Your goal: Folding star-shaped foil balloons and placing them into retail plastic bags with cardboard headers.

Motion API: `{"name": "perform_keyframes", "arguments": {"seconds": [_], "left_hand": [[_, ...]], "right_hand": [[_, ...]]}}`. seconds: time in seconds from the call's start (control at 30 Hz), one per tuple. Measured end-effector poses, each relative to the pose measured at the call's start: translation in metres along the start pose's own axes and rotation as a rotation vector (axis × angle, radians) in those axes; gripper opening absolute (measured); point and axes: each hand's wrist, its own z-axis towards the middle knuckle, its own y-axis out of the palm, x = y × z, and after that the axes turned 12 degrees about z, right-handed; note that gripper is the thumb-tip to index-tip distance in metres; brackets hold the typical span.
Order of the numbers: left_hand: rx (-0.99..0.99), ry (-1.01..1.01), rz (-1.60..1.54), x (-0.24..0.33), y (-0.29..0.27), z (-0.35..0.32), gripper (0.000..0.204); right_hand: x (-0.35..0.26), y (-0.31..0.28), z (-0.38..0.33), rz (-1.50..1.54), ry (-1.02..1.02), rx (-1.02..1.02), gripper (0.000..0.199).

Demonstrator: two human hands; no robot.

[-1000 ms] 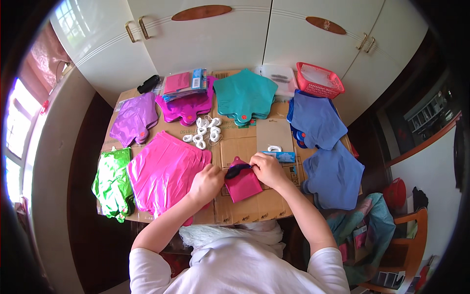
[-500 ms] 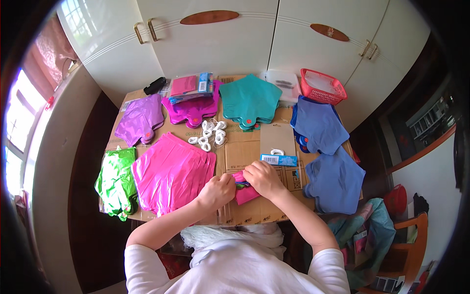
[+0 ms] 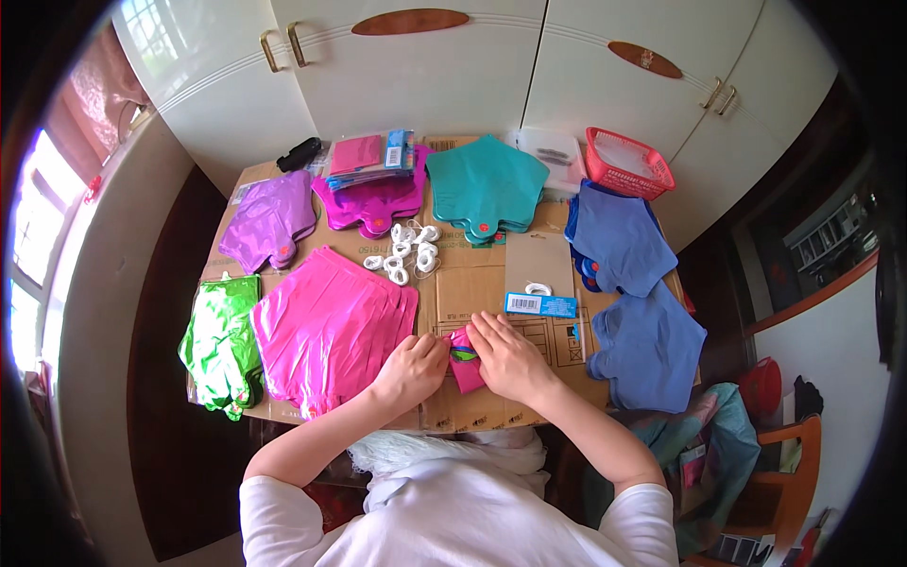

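Note:
A small folded bundle of foil (image 3: 467, 376), pink outside with green and blue layers showing, lies on the cardboard in front of me. My left hand (image 3: 413, 369) is closed, its curled fingers pinching the bundle's left edge. Fingers stretched out, my right hand (image 3: 511, 357) lies flat against the bundle's right and upper side, covering part of it. A large stack of flat pink foil sheets (image 3: 331, 331) is just left of my left hand. Beyond my right hand is a grey card (image 3: 539, 257) with a white string coil (image 3: 539, 288) and a blue barcode label (image 3: 539, 304).
Around the cardboard-covered table (image 3: 468, 276) lie stacks of green (image 3: 222, 340), purple (image 3: 269, 219), magenta (image 3: 376, 203), teal (image 3: 487, 187) and blue foil (image 3: 652, 352). Several white string coils (image 3: 402, 250) sit mid-table. A red basket (image 3: 629, 166) stands far right; a wooden chair (image 3: 784, 477) is nearby.
My right hand's fingers have straightened from a curled grip and now lie flatter on the bundle. The bundle looks narrower. My left hand keeps its pinch, and the view has shifted slightly.

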Motion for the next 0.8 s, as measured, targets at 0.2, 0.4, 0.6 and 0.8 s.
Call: {"name": "perform_keyframes", "arguments": {"seconds": [0.2, 0.4, 0.6, 0.8], "left_hand": [[-0.028, 0.003, -0.015, -0.001, 0.002, -0.005, 0.033], [-0.025, -0.051, -0.048, -0.004, -0.002, -0.012, 0.031], [-0.029, -0.160, -0.304, -0.024, -0.011, 0.031, 0.028], [0.165, -0.201, -0.483, 0.005, 0.029, 0.109, 0.025]], "right_hand": [[0.001, 0.000, -0.009, 0.044, 0.048, -0.084, 0.052], [-0.003, -0.008, -0.013, 0.058, 0.040, -0.133, 0.068], [-0.031, -0.021, -0.029, -0.039, 0.124, -0.351, 0.110], [-0.054, -0.021, -0.078, -0.198, -0.106, -0.243, 0.070]]}}
